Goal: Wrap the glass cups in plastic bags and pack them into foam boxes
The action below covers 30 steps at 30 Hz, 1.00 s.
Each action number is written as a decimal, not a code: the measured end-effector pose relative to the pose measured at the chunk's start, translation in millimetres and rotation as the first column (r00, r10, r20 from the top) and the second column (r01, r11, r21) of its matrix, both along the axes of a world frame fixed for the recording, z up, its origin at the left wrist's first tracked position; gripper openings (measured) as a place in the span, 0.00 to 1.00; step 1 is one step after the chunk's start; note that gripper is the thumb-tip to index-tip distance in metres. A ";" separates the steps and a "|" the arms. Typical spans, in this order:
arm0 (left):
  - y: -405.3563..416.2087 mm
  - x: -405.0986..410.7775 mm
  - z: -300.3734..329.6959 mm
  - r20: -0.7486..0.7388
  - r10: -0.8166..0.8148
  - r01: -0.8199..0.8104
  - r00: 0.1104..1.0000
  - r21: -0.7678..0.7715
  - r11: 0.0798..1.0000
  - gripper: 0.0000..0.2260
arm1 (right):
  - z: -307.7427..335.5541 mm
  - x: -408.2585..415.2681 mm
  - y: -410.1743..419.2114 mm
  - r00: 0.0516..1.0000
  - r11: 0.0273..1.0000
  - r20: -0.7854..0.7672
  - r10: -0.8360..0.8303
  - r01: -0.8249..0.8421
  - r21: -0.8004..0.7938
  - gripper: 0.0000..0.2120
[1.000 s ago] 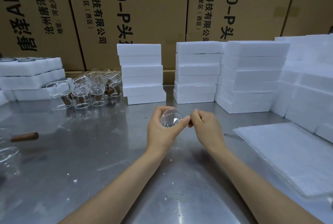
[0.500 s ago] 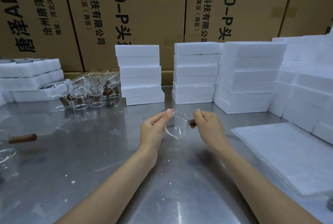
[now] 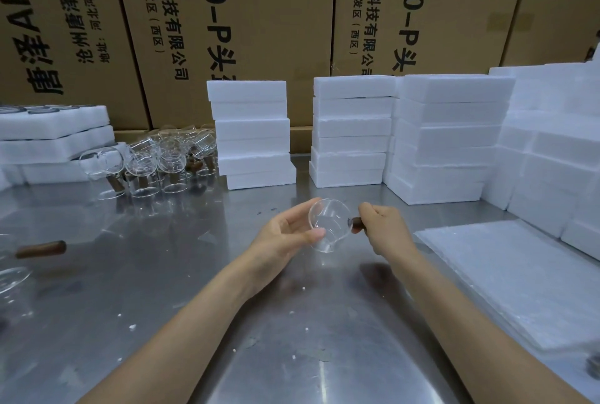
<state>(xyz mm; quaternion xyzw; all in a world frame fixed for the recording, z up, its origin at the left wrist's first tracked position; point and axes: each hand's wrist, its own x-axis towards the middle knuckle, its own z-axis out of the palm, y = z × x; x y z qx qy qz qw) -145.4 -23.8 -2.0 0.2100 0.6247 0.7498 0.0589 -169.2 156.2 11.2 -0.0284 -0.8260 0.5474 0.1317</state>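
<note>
A clear glass cup (image 3: 329,223) with a short brown wooden handle hangs over the middle of the steel table, tipped on its side with its spout down. My right hand (image 3: 383,230) grips the handle. My left hand (image 3: 287,233) cups the glass body, thumb on its near side and fingers behind it. White foam boxes (image 3: 255,134) stand in stacks at the back, with more stacks (image 3: 449,137) to the right. A flat pile of clear plastic bags (image 3: 516,277) lies at my right.
Several more glass cups (image 3: 156,165) with wooden handles cluster at the back left, beside foam trays (image 3: 55,144). Another cup (image 3: 19,260) lies at the far left edge. Cardboard cartons (image 3: 227,30) wall off the back. Foam crumbs dot the steel table (image 3: 162,257).
The cup has been turned and tipped from facing me to lying on its side. My left fingers opened from wrapping it to cupping it. Both hands moved slightly right.
</note>
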 end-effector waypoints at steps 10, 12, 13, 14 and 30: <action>4.9 3.8 -3.5 -0.085 0.160 -0.171 0.983 -0.151 0.974 0.30 | -2.5 3.0 -6.8 1.000 1.000 0.003 -0.019 0.019 0.008 0.22; 8.9 4.5 -3.3 -0.092 0.225 -0.237 0.970 -0.161 0.958 0.29 | -3.3 3.6 -8.6 1.000 0.999 -0.016 -0.021 0.022 0.037 0.20; 12.0 5.0 -3.5 -0.107 0.275 -0.290 0.955 -0.171 0.942 0.29 | -3.7 4.2 -10.4 0.999 0.998 -0.026 -0.024 0.026 0.056 0.20; 15.6 5.0 -4.2 -0.126 0.329 -0.348 0.936 -0.180 0.920 0.29 | -4.4 4.5 -12.2 0.999 0.997 -0.038 -0.025 0.028 0.077 0.19; 23.5 9.2 -4.7 -0.397 0.423 -0.545 0.815 -0.273 0.793 0.29 | 12.3 12.7 -7.9 0.984 0.979 0.166 0.063 -0.029 -0.200 0.18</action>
